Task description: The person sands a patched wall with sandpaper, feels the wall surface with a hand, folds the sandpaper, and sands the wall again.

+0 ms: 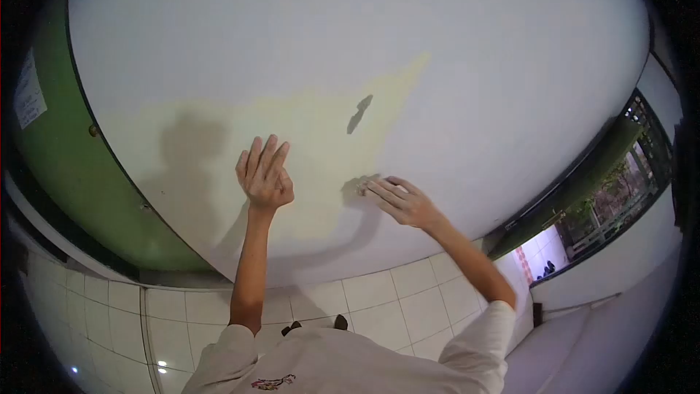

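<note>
Right hand [403,203]: fingertips bunched at a small fragment [362,189] on the wall [510,102]; firm hold unconfirmed. Grey patch [360,114] lies at its eleven o'clock, long axis one-to-seven, right hand nearer. Left hand [262,175]: fingers extended, nothing visibly held. Paper [30,91], between nine and ten: illegible.

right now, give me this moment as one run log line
left hand: raised before yellow patch | right hand: at small unclear thing | wall: dark mark on patch

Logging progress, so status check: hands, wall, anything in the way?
Left hand raised, grip unclear. Right hand at small pale lump by yellow wall patch. Dark mark higher on patch. Nothing visibly blocking either hand.
</note>
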A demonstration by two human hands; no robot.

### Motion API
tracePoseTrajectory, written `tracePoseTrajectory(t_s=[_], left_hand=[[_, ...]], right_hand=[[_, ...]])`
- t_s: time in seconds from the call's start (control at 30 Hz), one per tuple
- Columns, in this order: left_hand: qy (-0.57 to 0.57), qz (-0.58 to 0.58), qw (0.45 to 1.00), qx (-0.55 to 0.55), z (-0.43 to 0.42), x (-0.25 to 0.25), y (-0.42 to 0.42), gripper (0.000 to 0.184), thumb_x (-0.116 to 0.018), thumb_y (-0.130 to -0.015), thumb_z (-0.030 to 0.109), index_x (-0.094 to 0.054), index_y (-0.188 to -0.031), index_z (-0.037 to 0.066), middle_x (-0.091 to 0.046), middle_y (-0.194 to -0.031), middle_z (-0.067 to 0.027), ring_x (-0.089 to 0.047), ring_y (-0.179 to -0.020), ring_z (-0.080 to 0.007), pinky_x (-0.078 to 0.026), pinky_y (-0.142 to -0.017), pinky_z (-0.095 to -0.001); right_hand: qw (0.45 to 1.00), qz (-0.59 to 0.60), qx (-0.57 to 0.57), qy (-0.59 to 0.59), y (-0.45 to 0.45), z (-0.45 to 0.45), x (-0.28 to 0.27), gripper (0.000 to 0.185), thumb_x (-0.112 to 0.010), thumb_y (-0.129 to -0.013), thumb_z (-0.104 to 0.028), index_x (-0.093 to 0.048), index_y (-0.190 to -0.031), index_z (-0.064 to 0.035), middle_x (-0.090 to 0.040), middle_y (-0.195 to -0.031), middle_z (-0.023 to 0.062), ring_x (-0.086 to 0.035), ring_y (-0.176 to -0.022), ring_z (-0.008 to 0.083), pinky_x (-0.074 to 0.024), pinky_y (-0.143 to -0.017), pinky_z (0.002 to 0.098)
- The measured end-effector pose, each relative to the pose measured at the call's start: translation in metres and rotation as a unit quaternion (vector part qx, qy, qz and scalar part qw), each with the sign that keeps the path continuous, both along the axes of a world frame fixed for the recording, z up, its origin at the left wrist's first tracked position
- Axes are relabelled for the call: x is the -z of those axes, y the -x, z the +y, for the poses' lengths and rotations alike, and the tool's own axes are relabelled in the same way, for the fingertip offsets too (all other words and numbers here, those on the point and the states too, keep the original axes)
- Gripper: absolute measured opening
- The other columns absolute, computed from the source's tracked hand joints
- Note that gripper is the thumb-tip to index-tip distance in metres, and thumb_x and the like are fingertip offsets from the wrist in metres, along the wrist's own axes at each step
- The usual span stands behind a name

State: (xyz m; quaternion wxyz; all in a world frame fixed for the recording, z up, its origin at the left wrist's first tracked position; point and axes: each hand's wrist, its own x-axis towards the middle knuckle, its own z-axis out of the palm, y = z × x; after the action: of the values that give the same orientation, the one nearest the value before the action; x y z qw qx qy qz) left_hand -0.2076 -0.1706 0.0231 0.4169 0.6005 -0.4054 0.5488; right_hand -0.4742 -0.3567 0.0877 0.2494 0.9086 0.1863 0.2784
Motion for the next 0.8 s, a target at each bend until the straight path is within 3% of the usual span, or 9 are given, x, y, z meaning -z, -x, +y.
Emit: tracePoseTrajectory(t_s=[0.13, 0.3, 0.4, 0.5, 0.57, 0.63, 0.67, 0.7, 0.8], left_hand=[[0.01, -0.001, 1.0, 0.008, -0.001, 0.0, 0.001, 0.044, -0.043, -0.084, 0.015, -0.068, -0.12, 0.013, -0.063, -0.13, -0.0051, -0.051, -0.129, -0.0255, -0.025, -0.113, -0.0405], [0.0, 0.01, 1.0, 0.0, -0.001, 0.0, 0.004, 0.044, -0.046, -0.082, 0.014, -0.067, -0.121, 0.012, -0.062, -0.132, -0.0067, -0.05, -0.129, -0.0267, -0.026, -0.112, -0.0413], [0.004, 0.009, 1.0, -0.009, -0.001, -0.001, 0.004, 0.045, -0.046, -0.082, 0.013, -0.067, -0.122, 0.013, -0.061, -0.132, -0.0078, -0.049, -0.131, -0.0267, -0.026, -0.112, -0.0419], [0.009, 0.004, 1.0, -0.003, 0.0, -0.002, 0.006, 0.044, -0.045, -0.084, 0.014, -0.066, -0.123, 0.012, -0.061, -0.132, -0.008, -0.049, -0.131, -0.0268, -0.026, -0.112, -0.0418], [-0.002, 0.005, 1.0, -0.011, 0.0, -0.005, 0.011, 0.043, -0.044, -0.085, 0.014, -0.066, -0.122, 0.012, -0.061, -0.132, -0.0072, -0.05, -0.13, -0.027, -0.026, -0.112, -0.0426], [0.016, -0.01, 0.999, 0.028, -0.005, -0.01, 0.022, 0.044, -0.044, -0.083, 0.014, -0.067, -0.121, 0.012, -0.062, -0.131, -0.0068, -0.051, -0.128, -0.0275, -0.028, -0.112, -0.0443], [-0.009, -0.01, 0.997, 0.071, -0.004, -0.018, 0.035, 0.045, -0.046, -0.079, 0.013, -0.068, -0.119, 0.012, -0.064, -0.128, -0.0065, -0.053, -0.126, -0.0271, -0.032, -0.11, -0.0458], [-0.005, -0.012, 0.997, 0.071, -0.008, -0.025, 0.041, 0.045, -0.046, -0.079, 0.013, -0.068, -0.119, 0.012, -0.064, -0.128, -0.0065, -0.053, -0.126, -0.0271, -0.032, -0.11, -0.0458], [-0.069, -0.054, 0.985, 0.149, -0.013, -0.04, 0.058, 0.048, -0.049, -0.073, 0.009, -0.068, -0.118, 0.013, -0.063, -0.129, -0.0039, -0.054, -0.125, -0.0243, -0.037, -0.106, -0.0424]], right_hand=[[0.985, 0.001, -0.032, 0.168, 0.021, 0.003, -0.12, 0.03, -0.057, -0.087, -0.006, -0.064, -0.116, -0.004, -0.06, -0.128, 0.0105, -0.06, -0.115, 0.0231, -0.0528, -0.094, 0.0378], [0.918, -0.069, 0.151, 0.36, 0.023, -0.054, -0.288, 0.05, -0.058, -0.083, -0.001, -0.056, -0.132, -0.0131, -0.053, -0.14, 0.0043, -0.053, -0.124, 0.0193, -0.0438, -0.107, 0.0365], [0.906, -0.35, 0.166, 0.172, 0.027, -0.083, -0.362, 0.044, -0.067, -0.082, -0.003, -0.06, -0.125, -0.0036, -0.06, -0.132, 0.0076, -0.061, -0.113, 0.0174, -0.0515, -0.096, 0.0332], [0.788, -0.613, -0.028, -0.048, 0.034, -0.065, -0.359, 0.032, -0.068, -0.088, -0.013, -0.063, -0.115, 0.0034, -0.067, -0.116, 0.0119, -0.068, -0.091, 0.0197, -0.0579, -0.076, 0.0294], [0.685, -0.585, -0.314, -0.3, 0.044, -0.069, -0.318, 0.033, -0.063, -0.09, -0.008, -0.06, -0.121, 0.0036, -0.065, -0.113, 0.0138, -0.065, -0.096, 0.0219, -0.0557, -0.082, 0.0331], [0.602, -0.478, -0.444, -0.461, 0.051, -0.027, -0.243, 0.04, -0.059, -0.092, -0.004, -0.051, -0.13, 0.0053, -0.059, -0.123, 0.0141, -0.058, -0.11, 0.0214, -0.0497, -0.094, 0.034], [0.555, -0.456, -0.463, -0.52, 0.05, -0.014, -0.204, 0.047, -0.053, -0.095, -0.005, -0.039, -0.139, 0.0052, -0.05, -0.137, 0.0132, -0.048, -0.124, 0.0207, -0.0408, -0.105, 0.035], [0.547, -0.555, -0.306, -0.547, 0.044, 0.0, -0.165, 0.049, -0.048, -0.099, -0.01, -0.033, -0.144, 0.0044, -0.044, -0.143, 0.0126, -0.046, -0.127, 0.0215, -0.0384, -0.107, 0.0334], [0.464, -0.468, -0.247, -0.711, 0.03, 0.018, -0.059, 0.053, -0.042, -0.101, -0.021, -0.029, -0.148, 0.0011, -0.039, -0.148, 0.0076, -0.042, -0.129, 0.0204, -0.0362, -0.105, 0.0351]])
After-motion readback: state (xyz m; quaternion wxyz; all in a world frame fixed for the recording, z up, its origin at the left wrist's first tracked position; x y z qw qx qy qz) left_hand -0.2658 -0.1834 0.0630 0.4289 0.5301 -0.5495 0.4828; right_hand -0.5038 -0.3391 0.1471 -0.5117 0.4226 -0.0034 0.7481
